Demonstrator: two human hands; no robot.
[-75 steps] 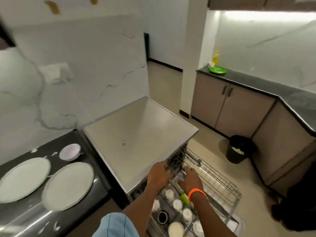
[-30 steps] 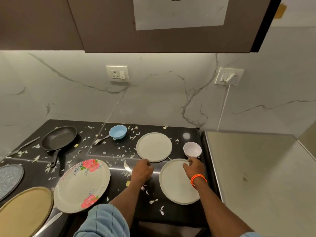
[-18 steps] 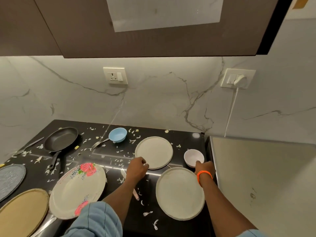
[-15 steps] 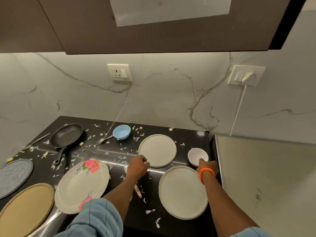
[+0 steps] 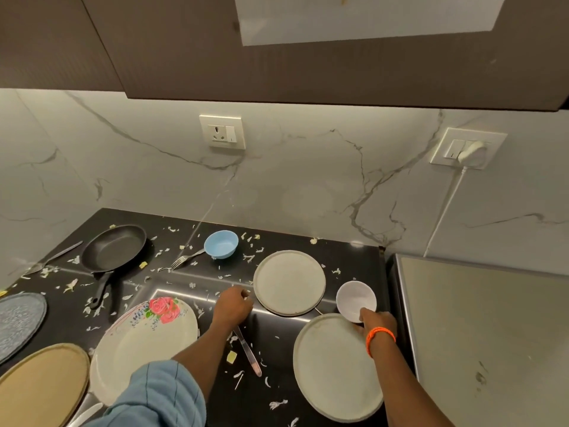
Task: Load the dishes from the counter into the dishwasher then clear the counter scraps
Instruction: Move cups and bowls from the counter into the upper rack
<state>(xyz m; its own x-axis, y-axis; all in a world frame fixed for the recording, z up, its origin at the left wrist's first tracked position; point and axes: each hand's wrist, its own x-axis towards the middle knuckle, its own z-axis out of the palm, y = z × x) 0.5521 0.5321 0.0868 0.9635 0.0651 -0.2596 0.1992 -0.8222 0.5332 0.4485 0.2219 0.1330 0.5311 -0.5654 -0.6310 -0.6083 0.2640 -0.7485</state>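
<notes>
On the black counter (image 5: 277, 343), my right hand (image 5: 377, 325) is closed on the near rim of a small white bowl (image 5: 354, 298), which sits just beyond a near beige plate (image 5: 335, 368). My left hand (image 5: 232, 306) is curled into a fist beside the left rim of the far beige plate (image 5: 289, 282); nothing shows in it. A table knife (image 5: 248, 352) lies under that wrist. Further left are a floral plate (image 5: 144, 343), a tan plate (image 5: 40, 383), a grey-blue plate (image 5: 18, 318), a black pan (image 5: 114, 248), a blue bowl (image 5: 221, 244) and a fork (image 5: 184, 258).
White and yellow food scraps (image 5: 246, 257) are scattered over the whole counter. A second fork (image 5: 50, 258) lies at the far left. The steel dishwasher top (image 5: 486, 334) adjoins the counter on the right. A dark wall cabinet (image 5: 277, 47) hangs overhead.
I have turned from the dishwasher rack to the counter. My right hand moved off the near plate to the white bowl and closed on its rim. My left hand stayed by the far plate.
</notes>
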